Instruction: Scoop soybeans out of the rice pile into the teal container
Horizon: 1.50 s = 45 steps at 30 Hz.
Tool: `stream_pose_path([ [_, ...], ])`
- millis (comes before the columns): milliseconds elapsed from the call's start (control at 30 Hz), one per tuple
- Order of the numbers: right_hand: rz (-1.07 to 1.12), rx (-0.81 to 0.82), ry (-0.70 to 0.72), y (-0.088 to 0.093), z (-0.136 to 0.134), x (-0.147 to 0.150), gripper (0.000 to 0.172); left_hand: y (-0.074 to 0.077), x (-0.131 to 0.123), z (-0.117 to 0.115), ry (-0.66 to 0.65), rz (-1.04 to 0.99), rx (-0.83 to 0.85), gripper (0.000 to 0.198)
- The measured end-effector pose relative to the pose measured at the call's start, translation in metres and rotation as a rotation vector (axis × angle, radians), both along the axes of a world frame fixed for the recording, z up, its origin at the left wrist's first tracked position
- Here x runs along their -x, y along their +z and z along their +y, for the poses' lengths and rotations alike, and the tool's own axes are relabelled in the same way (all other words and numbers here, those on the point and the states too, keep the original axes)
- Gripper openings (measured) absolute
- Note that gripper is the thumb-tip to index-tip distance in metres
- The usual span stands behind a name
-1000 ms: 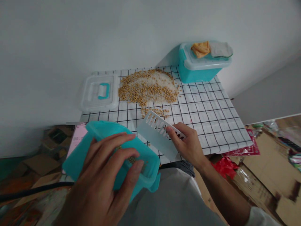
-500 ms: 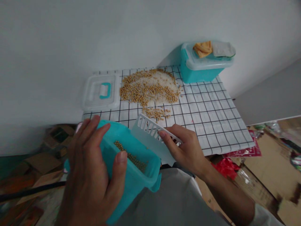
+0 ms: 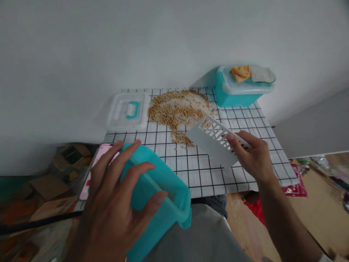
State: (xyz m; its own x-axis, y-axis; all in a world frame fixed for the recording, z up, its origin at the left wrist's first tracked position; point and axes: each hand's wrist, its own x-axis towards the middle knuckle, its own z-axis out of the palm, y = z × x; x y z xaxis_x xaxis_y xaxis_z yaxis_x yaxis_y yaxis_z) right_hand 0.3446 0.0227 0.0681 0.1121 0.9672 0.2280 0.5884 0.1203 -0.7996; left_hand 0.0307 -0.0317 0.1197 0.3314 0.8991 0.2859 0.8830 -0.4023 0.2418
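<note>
My right hand (image 3: 253,156) grips a white plastic scraper (image 3: 211,147) by its slotted edge, and holds it tilted over the checked tablecloth (image 3: 191,171). The scraper's far corner is by a few loose soybeans (image 3: 181,138). Behind it spreads a mixed heap of yellow soybeans (image 3: 160,114) and white rice-like grains (image 3: 191,100). A teal plastic bin (image 3: 155,222) leans at the table's front edge, close to my body, with some beans dimly seen inside. My left hand (image 3: 117,207) is beside and over the bin's left side, fingers spread; whether it touches the bin I cannot tell.
A clear lid (image 3: 117,112) with a teal handle lies at the table's back left. A lidded teal box (image 3: 237,98) stands at the back right against the wall, cloths (image 3: 241,72) on top. A phone (image 3: 95,163) with a pink screen is behind my left hand. Cardboard (image 3: 49,187) lies at left.
My right hand has moved the scraper right and away from the bin, over the table. My left hand's fingers have spread wider beside the bin. The view has shifted slightly.
</note>
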Motion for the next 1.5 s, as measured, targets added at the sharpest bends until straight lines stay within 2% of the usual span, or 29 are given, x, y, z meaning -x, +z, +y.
stream_pose_path([
  [133, -0.018, 0.01, 0.128, -0.003, 0.017, -0.004, 0.032, -0.001, -0.007, -0.002, 0.062, -0.045, 0.005, 0.026],
  [267, -0.047, -0.003, 0.242, -0.001, 0.031, 0.004, 0.03, 0.0, -0.012, 0.003, 0.055, -0.057, 0.012, 0.025],
  [433, -0.029, -0.043, 0.178, 0.007, 0.042, 0.018, 0.029, -0.001, -0.016, 0.019, 0.06, -0.058, -0.032, 0.024],
  [567, -0.13, -0.129, 0.265, 0.015, 0.048, 0.034, 0.028, -0.001, -0.019, 0.029, 0.066, -0.073, -0.033, 0.026],
  [733, -0.21, -0.2, 0.275, 0.018, 0.056, 0.046, 0.028, -0.001, -0.017, 0.032, 0.066, -0.094, -0.039, 0.025],
  [967, -0.17, -0.232, 0.415, 0.008, 0.043, 0.046, 0.02, 0.001, -0.015, 0.034, 0.071, -0.073, 0.0, 0.024],
  [1100, -0.169, -0.242, 0.44, 0.004, 0.036, 0.048, 0.024, 0.002, -0.017, 0.036, 0.074, -0.083, -0.01, 0.024],
  [1300, -0.22, -0.248, 0.456, 0.004, 0.031, 0.053, 0.02, 0.0, -0.018, 0.037, 0.076, -0.102, -0.021, 0.025],
  [1500, -0.253, -0.268, 0.544, -0.001, 0.017, 0.059, 0.023, -0.001, -0.018, 0.037, 0.085, -0.11, -0.035, 0.024],
])
